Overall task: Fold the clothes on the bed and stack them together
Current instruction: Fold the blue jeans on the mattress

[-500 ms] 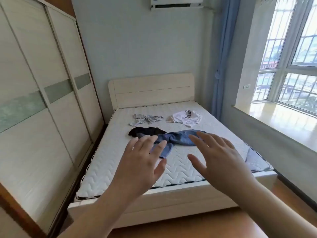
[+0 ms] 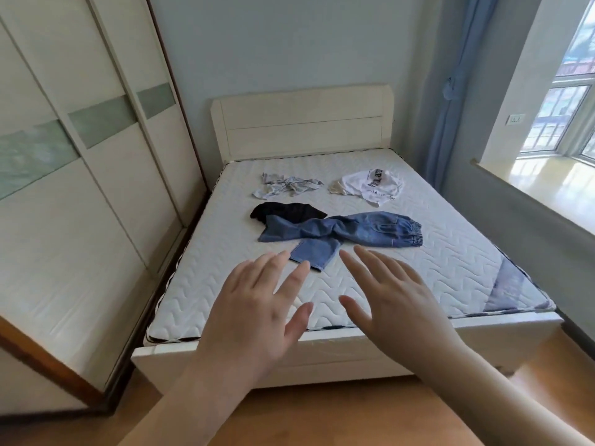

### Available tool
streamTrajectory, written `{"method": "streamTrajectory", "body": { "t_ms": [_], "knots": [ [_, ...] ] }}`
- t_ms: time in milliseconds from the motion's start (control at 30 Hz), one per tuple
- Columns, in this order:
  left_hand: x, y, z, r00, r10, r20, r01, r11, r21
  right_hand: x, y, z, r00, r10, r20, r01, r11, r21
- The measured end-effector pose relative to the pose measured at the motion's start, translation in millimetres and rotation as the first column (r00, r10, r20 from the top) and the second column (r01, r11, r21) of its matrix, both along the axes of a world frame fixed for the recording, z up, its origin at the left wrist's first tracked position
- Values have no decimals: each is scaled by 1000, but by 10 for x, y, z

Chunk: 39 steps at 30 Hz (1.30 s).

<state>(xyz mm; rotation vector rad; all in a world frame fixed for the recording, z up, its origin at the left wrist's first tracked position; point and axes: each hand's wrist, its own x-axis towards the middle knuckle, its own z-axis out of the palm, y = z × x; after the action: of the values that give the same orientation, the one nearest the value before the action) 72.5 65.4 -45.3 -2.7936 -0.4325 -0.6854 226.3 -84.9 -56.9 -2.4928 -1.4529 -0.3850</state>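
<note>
Several unfolded clothes lie on the bare white mattress. Blue jeans sprawl across the middle, partly over a black garment at their left. Farther back lie a crumpled grey patterned piece and a white printed T-shirt. My left hand and my right hand hover side by side above the foot of the bed, palms down, fingers spread and straight. Neither touches any cloth; the jeans' leg end lies just beyond the fingertips.
A tall white sliding wardrobe stands close along the bed's left side. The cream headboard is at the back wall. A blue curtain, a window ledge and the wall run along the right. Wooden floor lies before the bed.
The view has come closer to the bed and tilted down. Both hands have lowered and no longer cover the jeans. The clothes lie as before.
</note>
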Motion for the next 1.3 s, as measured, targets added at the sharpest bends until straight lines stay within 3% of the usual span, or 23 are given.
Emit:
{"method": "streamTrajectory", "body": {
  "t_ms": [167,400,833,1067,1300],
  "knots": [
    [267,521,-143,997,-13,-72,11,999,-34,194,561,-158,999,-9,-41,7,999,-45],
    [930,935,-393,982,-85,-167,62,988,-139,648,745,-518,987,-116,-110,109,992,-66],
    [3263,402,-969,936,-310,-168,273,939,-210,2495,8,-915,926,-359,-114,354,933,-57],
    [4238,131,-996,937,-264,-230,208,948,-241,3528,-283,-1020,915,-383,-130,375,923,-81],
    [4635,374,-1085,949,-164,-269,103,968,-227,4154,173,-1057,946,-265,-186,254,964,-84]
  ]
}}
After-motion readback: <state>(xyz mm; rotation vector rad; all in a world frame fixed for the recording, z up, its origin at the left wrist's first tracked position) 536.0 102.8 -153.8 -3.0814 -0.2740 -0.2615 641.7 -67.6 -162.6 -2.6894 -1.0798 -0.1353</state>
